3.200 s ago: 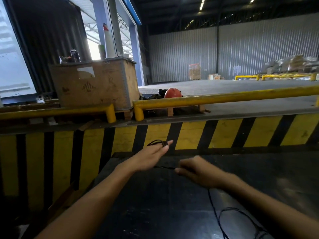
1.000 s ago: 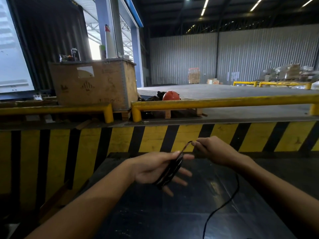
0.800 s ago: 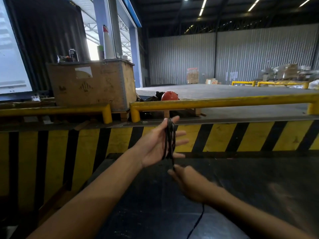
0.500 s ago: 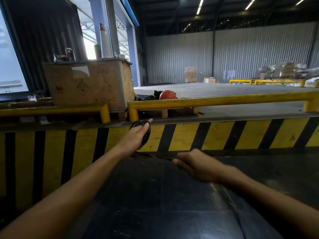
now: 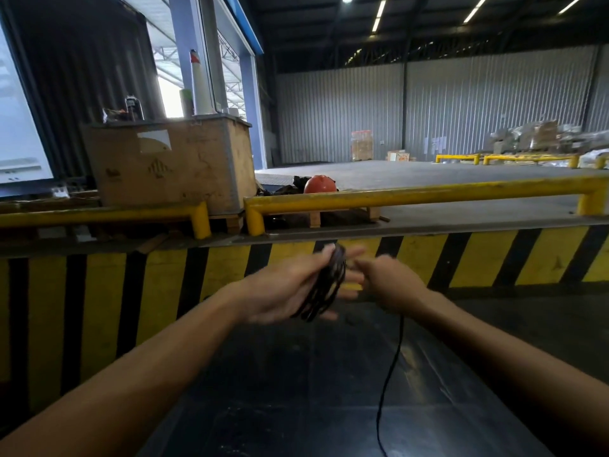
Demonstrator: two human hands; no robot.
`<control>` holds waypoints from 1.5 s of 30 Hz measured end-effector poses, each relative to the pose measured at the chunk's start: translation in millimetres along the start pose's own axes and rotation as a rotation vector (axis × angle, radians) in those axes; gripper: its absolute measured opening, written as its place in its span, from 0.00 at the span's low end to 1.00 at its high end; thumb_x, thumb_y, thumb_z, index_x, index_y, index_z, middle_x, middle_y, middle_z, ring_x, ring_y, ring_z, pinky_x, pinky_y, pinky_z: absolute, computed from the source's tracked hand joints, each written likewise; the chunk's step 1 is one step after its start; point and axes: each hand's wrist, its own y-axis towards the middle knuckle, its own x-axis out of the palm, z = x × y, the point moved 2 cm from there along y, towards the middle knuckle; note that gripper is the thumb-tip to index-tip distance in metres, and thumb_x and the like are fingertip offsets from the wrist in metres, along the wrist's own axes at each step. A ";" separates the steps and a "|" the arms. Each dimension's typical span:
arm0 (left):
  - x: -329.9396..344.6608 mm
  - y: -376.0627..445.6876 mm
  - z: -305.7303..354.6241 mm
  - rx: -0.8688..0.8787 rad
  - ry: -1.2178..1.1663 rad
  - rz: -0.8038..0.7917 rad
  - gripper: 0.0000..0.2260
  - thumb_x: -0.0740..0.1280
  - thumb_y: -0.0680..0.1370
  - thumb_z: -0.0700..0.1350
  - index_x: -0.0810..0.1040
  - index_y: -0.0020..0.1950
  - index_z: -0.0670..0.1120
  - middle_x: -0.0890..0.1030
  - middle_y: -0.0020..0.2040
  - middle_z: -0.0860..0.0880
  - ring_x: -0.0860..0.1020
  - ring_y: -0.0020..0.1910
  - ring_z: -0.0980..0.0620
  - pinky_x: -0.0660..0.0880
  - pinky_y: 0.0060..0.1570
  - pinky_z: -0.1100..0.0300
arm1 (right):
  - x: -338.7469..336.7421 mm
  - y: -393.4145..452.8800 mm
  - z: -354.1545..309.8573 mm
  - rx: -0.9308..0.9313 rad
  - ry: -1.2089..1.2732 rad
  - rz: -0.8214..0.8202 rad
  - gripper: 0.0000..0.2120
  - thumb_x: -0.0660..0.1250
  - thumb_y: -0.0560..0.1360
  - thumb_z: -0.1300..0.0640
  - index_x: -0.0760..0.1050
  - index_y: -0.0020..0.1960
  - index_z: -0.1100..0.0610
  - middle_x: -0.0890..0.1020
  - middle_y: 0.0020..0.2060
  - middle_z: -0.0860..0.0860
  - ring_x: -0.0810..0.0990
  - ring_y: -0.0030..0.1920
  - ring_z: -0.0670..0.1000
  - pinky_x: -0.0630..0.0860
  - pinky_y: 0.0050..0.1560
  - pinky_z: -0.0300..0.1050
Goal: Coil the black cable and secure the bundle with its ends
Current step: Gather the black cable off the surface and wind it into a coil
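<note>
The black cable is wound in several loops around my left hand (image 5: 283, 288), and the coil (image 5: 324, 285) crosses its spread fingers from top to palm. Just to the right, my right hand (image 5: 389, 282) pinches the cable beside the coil. From under that hand a loose strand (image 5: 390, 374) hangs down and runs toward the bottom edge over the dark surface (image 5: 280, 390). Both hands are blurred by motion, held above the surface in front of the striped wall.
A yellow-and-black striped wall (image 5: 478, 258) rises behind the hands, topped by yellow rails (image 5: 412, 194). A wooden crate (image 5: 171, 169) stands at back left, a red helmet (image 5: 319, 184) beside it. Pallets and boxes sit far back on the warehouse floor.
My left hand turned palm-up and came down toward the centre with a thicker coil. My right hand rose from low right to meet it, bringing another length of cable.
</note>
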 end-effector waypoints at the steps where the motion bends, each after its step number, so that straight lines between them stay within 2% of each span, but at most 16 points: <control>1: -2.9 2.3 6.9 0.067 -0.108 0.040 0.18 0.51 0.77 0.58 0.72 0.63 0.66 0.74 0.67 0.52 0.71 0.69 0.49 0.70 0.65 0.45 | 9.0 -6.8 -12.9 -0.061 -0.021 -0.071 0.12 0.54 0.80 0.50 0.73 0.56 0.51 0.80 0.39 0.49 0.80 0.37 0.48 0.78 0.38 0.41; 4: -15.9 8.7 17.6 0.229 -0.283 0.197 0.18 0.51 0.77 0.58 0.71 0.65 0.64 0.69 0.71 0.49 0.67 0.71 0.49 0.68 0.65 0.44 | 16.6 -21.9 -53.1 -0.178 0.018 -0.187 0.11 0.51 0.80 0.47 0.69 0.51 0.51 0.73 0.34 0.45 0.75 0.33 0.47 0.70 0.33 0.39; 6: -24.5 12.0 20.5 0.303 -0.332 0.293 0.18 0.48 0.80 0.57 0.69 0.67 0.63 0.68 0.72 0.50 0.65 0.72 0.49 0.69 0.61 0.48 | 8.4 -24.4 -69.9 -0.206 0.047 -0.211 0.09 0.51 0.80 0.46 0.66 0.46 0.48 0.71 0.32 0.45 0.72 0.31 0.44 0.70 0.34 0.42; 8: -34.7 14.8 18.6 0.306 -0.180 0.374 0.19 0.46 0.82 0.56 0.66 0.69 0.62 0.66 0.74 0.49 0.63 0.73 0.48 0.66 0.63 0.49 | -5.3 -21.2 -72.9 -0.211 0.045 -0.221 0.10 0.51 0.80 0.46 0.65 0.44 0.48 0.74 0.33 0.46 0.73 0.31 0.45 0.74 0.35 0.45; 12: -51.8 18.8 -5.0 0.039 0.602 0.418 0.20 0.47 0.81 0.59 0.64 0.71 0.62 0.69 0.70 0.47 0.70 0.63 0.50 0.68 0.59 0.53 | -38.1 -4.3 -58.2 -0.190 -0.035 -0.210 0.12 0.56 0.79 0.47 0.74 0.46 0.52 0.79 0.37 0.49 0.79 0.35 0.47 0.80 0.41 0.48; 15: -47.2 16.4 -20.4 -0.174 0.757 0.305 0.18 0.49 0.80 0.60 0.74 0.60 0.58 0.75 0.62 0.47 0.74 0.55 0.50 0.70 0.55 0.54 | -56.9 6.5 -37.9 -0.081 -0.009 -0.191 0.11 0.60 0.77 0.47 0.74 0.39 0.48 0.80 0.35 0.50 0.80 0.36 0.49 0.80 0.41 0.48; 17: -41.3 13.2 -20.5 -0.313 0.749 0.200 0.15 0.49 0.79 0.61 0.74 0.52 0.61 0.77 0.56 0.48 0.76 0.54 0.48 0.72 0.56 0.53 | -61.9 8.7 -26.5 -0.047 -0.006 -0.155 0.12 0.62 0.76 0.46 0.73 0.35 0.48 0.79 0.32 0.50 0.80 0.34 0.51 0.79 0.38 0.48; 21: -32.1 6.4 -19.5 -0.357 0.368 -0.065 0.22 0.48 0.79 0.62 0.66 0.70 0.60 0.72 0.68 0.45 0.75 0.63 0.46 0.75 0.60 0.49 | -66.6 9.4 -17.8 -0.042 0.056 -0.027 0.12 0.63 0.75 0.45 0.73 0.36 0.51 0.77 0.30 0.50 0.77 0.30 0.50 0.75 0.31 0.46; 25: -31.9 0.9 -2.8 -0.099 -0.241 -0.182 0.22 0.52 0.78 0.60 0.68 0.70 0.58 0.77 0.64 0.42 0.79 0.59 0.42 0.76 0.57 0.43 | -63.7 4.3 -25.0 -0.005 0.218 0.141 0.16 0.56 0.78 0.45 0.73 0.37 0.51 0.78 0.30 0.53 0.77 0.31 0.51 0.68 0.30 0.41; 29: -36.8 6.7 18.1 0.217 -0.574 -0.083 0.22 0.48 0.80 0.59 0.70 0.70 0.56 0.78 0.63 0.41 0.80 0.59 0.40 0.75 0.56 0.39 | -27.2 -12.9 -50.6 0.024 0.365 -0.027 0.17 0.51 0.81 0.48 0.75 0.45 0.52 0.80 0.37 0.52 0.79 0.36 0.51 0.75 0.34 0.45; 31: -36.9 11.1 24.4 0.295 -0.602 0.017 0.22 0.47 0.80 0.59 0.71 0.68 0.57 0.80 0.61 0.41 0.80 0.58 0.40 0.76 0.54 0.39 | -5.7 -23.7 -68.7 0.061 0.490 -0.168 0.16 0.51 0.81 0.48 0.75 0.45 0.53 0.78 0.36 0.49 0.77 0.36 0.48 0.72 0.35 0.40; 33: -36.5 15.2 24.6 0.279 -0.491 0.111 0.21 0.46 0.80 0.59 0.70 0.68 0.60 0.79 0.62 0.42 0.79 0.59 0.41 0.77 0.55 0.39 | 8.0 -31.0 -82.2 0.044 0.510 -0.237 0.17 0.52 0.81 0.47 0.73 0.40 0.52 0.76 0.33 0.48 0.75 0.35 0.47 0.70 0.35 0.41; 37: -40.8 21.1 8.0 0.179 -0.137 0.325 0.21 0.45 0.81 0.58 0.64 0.72 0.58 0.70 0.70 0.45 0.74 0.62 0.47 0.73 0.57 0.47 | 11.5 -34.6 -81.5 -0.019 0.360 -0.326 0.17 0.53 0.80 0.47 0.74 0.44 0.56 0.77 0.35 0.50 0.76 0.36 0.49 0.73 0.39 0.46; 40: -53.5 20.0 -6.2 0.098 0.337 0.482 0.22 0.47 0.81 0.59 0.65 0.72 0.56 0.72 0.69 0.46 0.73 0.63 0.48 0.70 0.62 0.48 | 0.9 -30.7 -69.8 -0.056 0.296 -0.331 0.17 0.53 0.80 0.47 0.75 0.42 0.53 0.78 0.35 0.49 0.77 0.37 0.49 0.73 0.39 0.44; 42: -57.9 19.9 -19.7 -0.063 0.646 0.440 0.23 0.47 0.80 0.61 0.68 0.71 0.56 0.74 0.64 0.47 0.74 0.59 0.48 0.69 0.63 0.47 | -7.2 -24.8 -57.7 -0.017 0.303 -0.344 0.15 0.56 0.79 0.47 0.76 0.42 0.52 0.76 0.34 0.46 0.75 0.35 0.45 0.70 0.35 0.39; 45: -51.7 18.8 -39.4 -0.328 0.806 0.251 0.19 0.49 0.80 0.61 0.74 0.60 0.56 0.75 0.53 0.49 0.74 0.46 0.53 0.71 0.58 0.49 | -14.5 -16.8 -34.4 0.022 0.274 -0.301 0.13 0.60 0.78 0.47 0.78 0.42 0.53 0.76 0.34 0.45 0.73 0.34 0.43 0.68 0.35 0.38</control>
